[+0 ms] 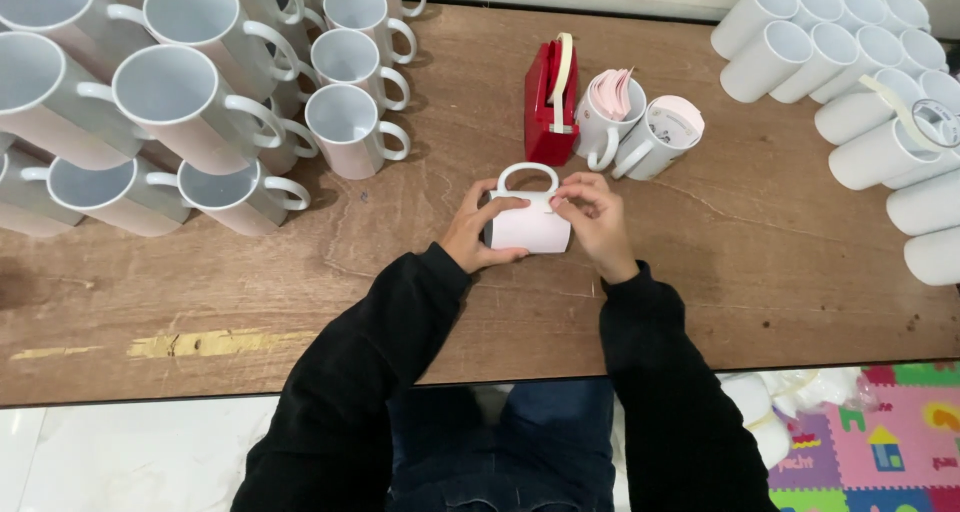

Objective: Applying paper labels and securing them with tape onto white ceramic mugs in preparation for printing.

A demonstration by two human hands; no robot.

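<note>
While you look down at the worktop (700,272), both your hands are on one white mug (530,224) lying on its side near the front edge, directly ahead of you. Its long axis runs left to right across your body, with its handle (527,175) pointing away from you, toward the red tape dispenser (550,102). Your left hand (480,234) is curled round the mug's left end, fingers over the top and thumb underneath, holding it steady. Your right hand (597,217) sits on the right end, thumb and fingertips pinched close together at the upper edge of the pale wrap round the mug; I cannot tell whether a bit of tape is under them. Both hands touch the mug, so neither has any distance to cover; the dispenser lies just beyond the handle, about equally near to each hand.

Counts: one mug in hand; one dispenser; two mugs just right of it, one upright mug (612,112) stuffed with pink sheets and one tipped mug (665,132) leaning beside it. At far left stands a cluster of wrapped mugs (200,102), roughly a dozen visible, some cut off by the frame. At far right lies a stack of plain white mugs (860,82), about a dozen too, partly out of view.
</note>
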